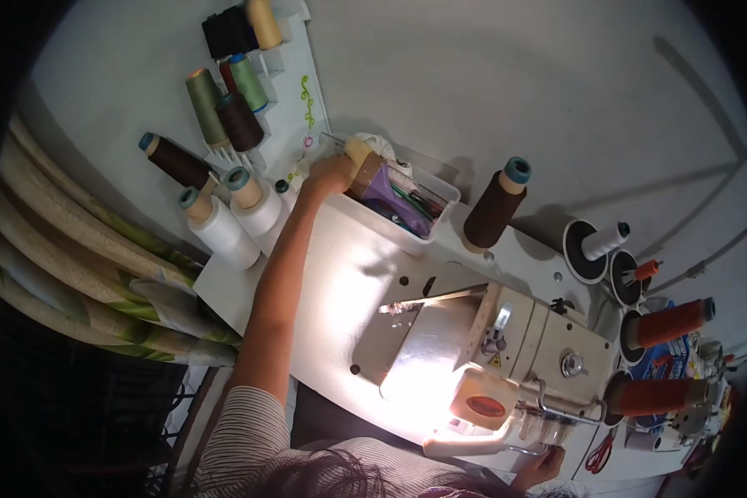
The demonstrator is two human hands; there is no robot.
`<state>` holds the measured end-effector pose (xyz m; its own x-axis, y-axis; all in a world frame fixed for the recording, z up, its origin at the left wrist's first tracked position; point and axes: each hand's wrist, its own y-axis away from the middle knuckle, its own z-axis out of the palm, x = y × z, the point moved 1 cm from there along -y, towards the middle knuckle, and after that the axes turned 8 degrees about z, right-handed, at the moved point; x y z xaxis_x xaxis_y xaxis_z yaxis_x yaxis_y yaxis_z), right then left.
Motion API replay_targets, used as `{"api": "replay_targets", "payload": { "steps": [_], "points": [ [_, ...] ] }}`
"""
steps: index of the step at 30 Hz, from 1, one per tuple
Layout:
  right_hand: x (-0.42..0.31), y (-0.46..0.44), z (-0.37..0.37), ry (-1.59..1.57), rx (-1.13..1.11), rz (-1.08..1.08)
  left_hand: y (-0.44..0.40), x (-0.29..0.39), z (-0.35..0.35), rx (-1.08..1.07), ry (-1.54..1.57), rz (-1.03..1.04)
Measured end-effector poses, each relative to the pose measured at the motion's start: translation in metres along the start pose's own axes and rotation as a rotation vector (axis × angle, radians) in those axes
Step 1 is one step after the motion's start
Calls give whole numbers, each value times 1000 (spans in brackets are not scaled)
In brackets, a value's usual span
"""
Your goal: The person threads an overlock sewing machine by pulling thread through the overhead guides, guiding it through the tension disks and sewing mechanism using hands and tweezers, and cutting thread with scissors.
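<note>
My left hand (330, 175) reaches to the left end of a clear plastic box (386, 227), its fingers closed around or against something beside a yellowish piece (358, 153); what they grip is hidden. Inside the box lie a purple item (383, 187) and several slim tools. My right hand (543, 467) is at the bottom, by the front end of the sewing machine (539, 340), with its fingers bent near the thread guides; whether it holds anything cannot be made out. The machine's lamp brightly lights the needle area.
Thread cones (228, 232) stand at the left, and more sit on a white rack (295, 83). A brown cone (495, 207) is behind the machine. Orange spools (660, 397) and red scissors (599, 455) are at the right. A curtain (100, 274) hangs at the left.
</note>
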<state>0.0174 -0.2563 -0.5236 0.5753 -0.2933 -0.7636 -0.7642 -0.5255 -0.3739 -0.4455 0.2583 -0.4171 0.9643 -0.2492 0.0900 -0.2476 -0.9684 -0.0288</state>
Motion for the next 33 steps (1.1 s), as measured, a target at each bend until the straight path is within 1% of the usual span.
{"api": "replay_targets", "payload": {
  "steps": [2,5,6,7,8,9,11,13,15,16,17,19,21,22,23,25,26,28,31,32,33],
  "points": [
    [4,-1,1,13,22,23,-3,-2,6,110,-109,118],
    [-5,-1,2,20,29,29,-6,-8,11,139,-80,131],
    [-8,0,3,-9,19,61,-6,-9,11,148,-90,139],
    [-10,0,3,-37,13,92,-4,-6,6,107,-78,70],
    [-9,0,4,-34,33,65,-2,-3,2,66,-64,4],
    [-11,1,4,-16,46,40,0,1,-2,73,-70,23],
    [-23,1,3,36,78,-1,11,14,-15,46,-108,-86],
    [-17,2,3,-17,65,0,-2,0,1,67,-149,-89],
    [-29,2,-1,37,59,-4,-15,-16,11,37,-120,-51],
    [-24,2,0,0,89,-44,-20,-24,16,18,-104,-39],
    [-27,2,-2,14,79,-28,-25,-31,19,7,-91,-25],
    [-29,5,-3,10,89,-10,-29,-33,24,61,-79,33],
    [-28,4,-2,-34,81,36,-26,-33,24,120,-63,-90],
    [-28,4,-2,-39,87,33,-19,-24,20,193,-32,-159],
    [-28,5,-2,-18,83,25,-18,-26,22,202,-30,-154],
    [-29,5,-5,2,99,17,-26,-32,26,179,-44,-54],
    [-31,5,-6,15,90,24,-29,-35,27,189,-43,-45],
    [-32,4,-5,19,82,23,-33,-44,29,60,-181,115],
    [-28,3,-3,22,92,-4,-35,-50,37,128,-116,90],
    [-26,2,-2,13,102,-15,-20,-33,27,181,6,-33],
    [-26,4,-2,10,111,-24,-17,-30,25,177,8,-37]
  ]
}}
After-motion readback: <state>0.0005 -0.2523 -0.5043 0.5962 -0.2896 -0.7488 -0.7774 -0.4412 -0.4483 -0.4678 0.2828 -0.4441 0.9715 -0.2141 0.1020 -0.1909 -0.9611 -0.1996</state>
